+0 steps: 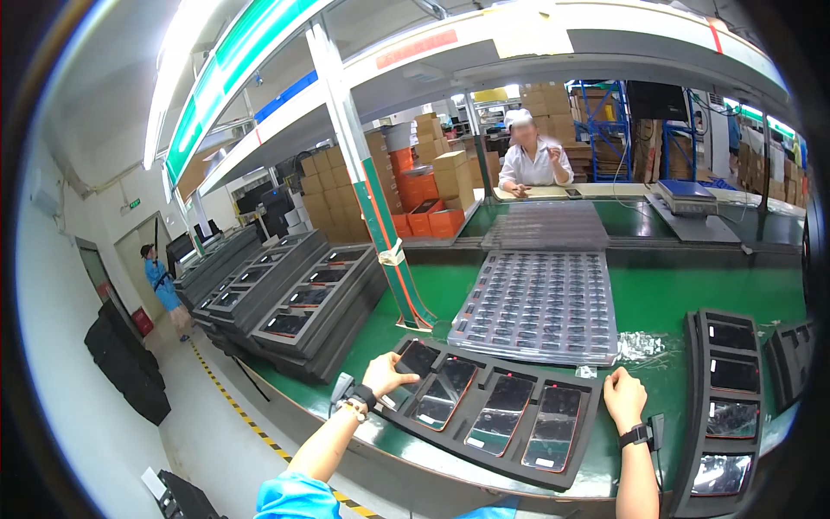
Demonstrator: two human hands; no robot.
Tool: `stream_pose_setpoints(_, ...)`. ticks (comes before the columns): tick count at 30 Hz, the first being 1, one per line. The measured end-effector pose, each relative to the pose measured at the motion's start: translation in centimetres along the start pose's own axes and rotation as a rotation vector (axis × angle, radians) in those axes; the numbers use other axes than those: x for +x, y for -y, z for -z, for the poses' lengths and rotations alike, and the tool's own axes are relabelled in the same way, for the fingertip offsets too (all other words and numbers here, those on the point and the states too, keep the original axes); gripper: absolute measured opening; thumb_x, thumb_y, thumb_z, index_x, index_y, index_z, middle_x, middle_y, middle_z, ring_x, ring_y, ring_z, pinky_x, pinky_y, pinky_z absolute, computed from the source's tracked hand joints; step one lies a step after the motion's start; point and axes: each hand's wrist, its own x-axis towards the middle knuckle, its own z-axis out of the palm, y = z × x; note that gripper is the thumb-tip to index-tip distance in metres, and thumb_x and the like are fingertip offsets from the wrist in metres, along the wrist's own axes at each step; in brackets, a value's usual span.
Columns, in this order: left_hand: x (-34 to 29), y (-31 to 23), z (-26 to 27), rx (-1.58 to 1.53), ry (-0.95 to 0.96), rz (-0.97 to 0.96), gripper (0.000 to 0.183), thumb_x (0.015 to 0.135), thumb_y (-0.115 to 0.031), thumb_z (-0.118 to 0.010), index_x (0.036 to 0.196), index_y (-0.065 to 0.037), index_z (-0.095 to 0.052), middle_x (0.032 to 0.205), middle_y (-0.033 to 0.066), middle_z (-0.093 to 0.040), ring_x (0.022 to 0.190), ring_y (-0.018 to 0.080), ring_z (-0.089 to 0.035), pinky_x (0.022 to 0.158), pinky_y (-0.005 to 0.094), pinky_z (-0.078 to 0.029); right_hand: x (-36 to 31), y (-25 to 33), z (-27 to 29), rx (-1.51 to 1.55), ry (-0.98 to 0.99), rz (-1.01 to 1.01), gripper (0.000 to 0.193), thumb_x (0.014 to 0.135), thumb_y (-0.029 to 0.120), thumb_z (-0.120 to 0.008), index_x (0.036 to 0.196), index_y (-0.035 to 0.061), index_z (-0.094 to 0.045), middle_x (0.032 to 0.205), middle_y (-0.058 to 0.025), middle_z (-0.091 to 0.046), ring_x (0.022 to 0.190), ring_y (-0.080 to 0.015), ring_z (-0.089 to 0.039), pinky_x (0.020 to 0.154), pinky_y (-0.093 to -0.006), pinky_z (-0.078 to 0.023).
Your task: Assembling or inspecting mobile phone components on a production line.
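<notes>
A dark grey foam tray lies at the near edge of the green table, with flat black smartphones in its slots. My left hand is closed at the tray's left end on a smartphone, its thumb across the screen; the other fingertips are partly hidden. To the right in the same tray lie a second smartphone, a third smartphone and a fourth smartphone. My right hand is curled just beyond the tray's right end, with no object showing in it.
Clear plastic trays with rows of small dark parts stand behind. Another phone-filled foam tray is on the right; stacked foam trays stand left, near a metal post. A person sits across the table, near a scale.
</notes>
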Motion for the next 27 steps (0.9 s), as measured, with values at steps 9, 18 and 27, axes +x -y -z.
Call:
stream_pose_setpoints(9,-3.4,-5.3,-1.1,-0.717,0.236,0.139,0.044,0.079,-0.017,-0.085,0.112,0.001,-0.062,0.102,0.0093,-0.072,0.091,0.0131,-0.067,0.08,0.0282,-0.054,-0.9,0.9,0.5,0.012,0.047,0.02,0.016,0.089,0.024,-0.064,0.085,0.0092,-0.063,0.072,-0.015,-0.069,0.071,-0.0377,-0.069,0.065,-0.0491,-0.053)
stream_pose_setpoints(18,-2.1,-3.2,-7.0,-0.191,0.123,0.06,0.073,0.079,-0.038,-0.083,0.127,0.007,-0.053,0.122,0.0232,-0.06,0.115,0.0304,-0.059,0.099,0.0386,-0.048,-0.8,0.6,0.2,0.057,0.014,0.064,0.015,0.089,0.023,-0.064,0.085,0.0089,-0.063,0.071,-0.0149,-0.069,0.069,-0.037,-0.068,0.063,-0.0483,-0.052)
stream_pose_setpoints(27,-0.8,-8.0,-3.6,-0.576,0.7,0.348,0.057,0.081,-0.032,-0.083,0.117,0.007,-0.065,0.104,0.0124,-0.071,0.088,0.0164,-0.068,0.076,0.0277,-0.054,-0.6,0.7,-0.1,0.041,0.013,-0.014,0.017,0.095,0.026,-0.058,0.091,0.01,-0.061,0.074,-0.0172,-0.069,0.072,-0.0402,-0.068,0.066,-0.0514,-0.053)
